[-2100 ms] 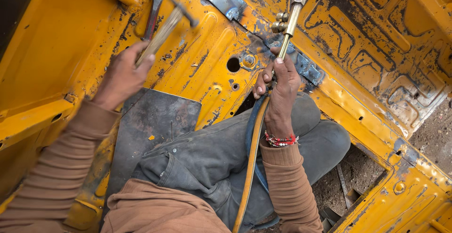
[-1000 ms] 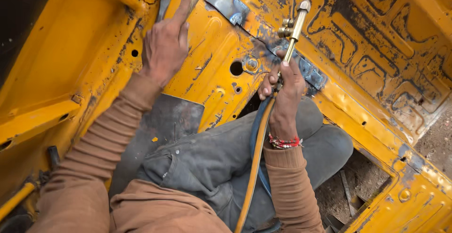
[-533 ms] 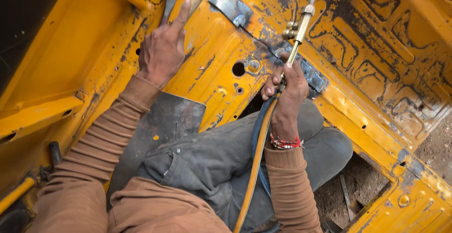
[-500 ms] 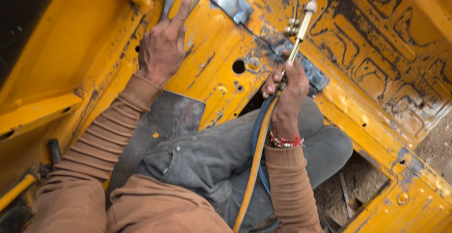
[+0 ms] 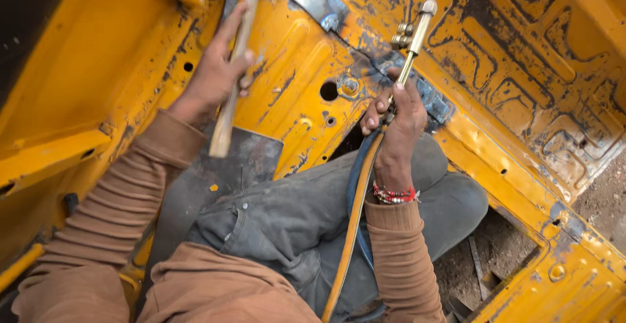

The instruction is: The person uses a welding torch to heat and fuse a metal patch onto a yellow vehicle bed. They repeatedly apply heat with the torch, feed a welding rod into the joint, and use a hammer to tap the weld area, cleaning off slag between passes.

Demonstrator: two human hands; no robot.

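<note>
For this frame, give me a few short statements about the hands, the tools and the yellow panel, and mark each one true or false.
1. The left hand grips a wooden handle. True.
2. The right hand is empty. False: it holds a brass torch, with yellow and blue hoses running down from it.
3. A red bead bracelet sits on the right wrist. True.
4. The yellow panel is clean and freshly painted. False: its paint is scuffed, chipped and darkened in patches.
5. The person wears gloves. False: both hands are bare.
</note>
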